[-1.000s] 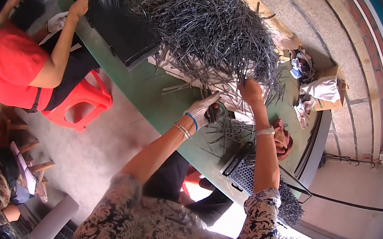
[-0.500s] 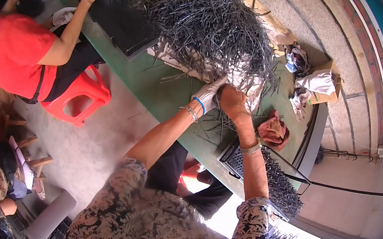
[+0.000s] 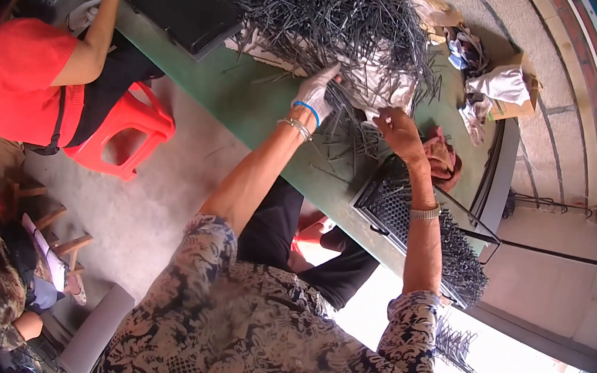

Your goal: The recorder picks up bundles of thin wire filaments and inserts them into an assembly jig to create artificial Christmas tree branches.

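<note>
A big heap of thin dark metal rods [image 3: 328, 7] lies on a green table [image 3: 248, 109]. My left hand [image 3: 316, 92], in a white glove with a blue cuff, reaches into the heap's near edge and grips a bundle of rods. My right hand [image 3: 398, 132], bare, is closed on rods at the edge of the heap beside it. A black wire crate [image 3: 413, 223] packed with upright rods stands at the table's near edge under my right forearm.
A person in a red top [image 3: 21, 78] sits on a red plastic stool [image 3: 122, 139] at the left, one hand on a black tray [image 3: 186, 12]. Rags and a cardboard box [image 3: 500, 88] lie at the table's far right end. A reddish cloth [image 3: 443, 159] lies near my right hand.
Both my hands moved a little further into the heap and closed on rods. The view has shifted, so the table and the crate sit lower in the picture.
</note>
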